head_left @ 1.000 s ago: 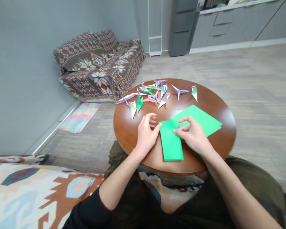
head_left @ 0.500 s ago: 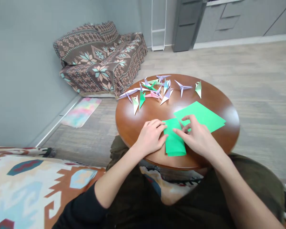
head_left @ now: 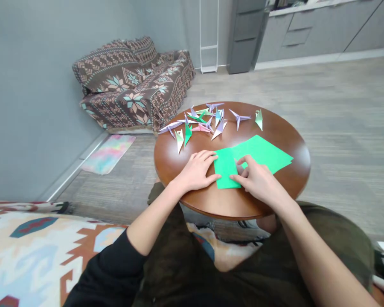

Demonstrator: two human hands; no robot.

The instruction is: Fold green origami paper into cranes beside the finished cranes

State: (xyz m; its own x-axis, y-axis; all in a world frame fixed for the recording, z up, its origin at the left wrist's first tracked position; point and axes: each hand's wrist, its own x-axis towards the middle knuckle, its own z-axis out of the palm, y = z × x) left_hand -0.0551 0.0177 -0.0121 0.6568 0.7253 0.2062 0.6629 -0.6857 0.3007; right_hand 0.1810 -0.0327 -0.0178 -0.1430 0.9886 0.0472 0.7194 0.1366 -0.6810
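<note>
Folded green paper [head_left: 224, 166] on worktop [head_left: 169, 157], btwn L hand [head_left: 196, 172] & R hand [head_left: 257, 179]. L fingers: wide along one edge. R fingers: narrow at opp. edge, thumb on top; pinch or not, can't tell. Prob. best: square layers first, crease w/ even pressure, avoid nudging green sheets [head_left: 267, 152] just past R fingers.

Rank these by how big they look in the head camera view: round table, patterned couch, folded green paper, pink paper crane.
1. Round table, though it is nearer the camera than the couch
2. Patterned couch
3. Folded green paper, partly under fingers
4. Pink paper crane
</note>
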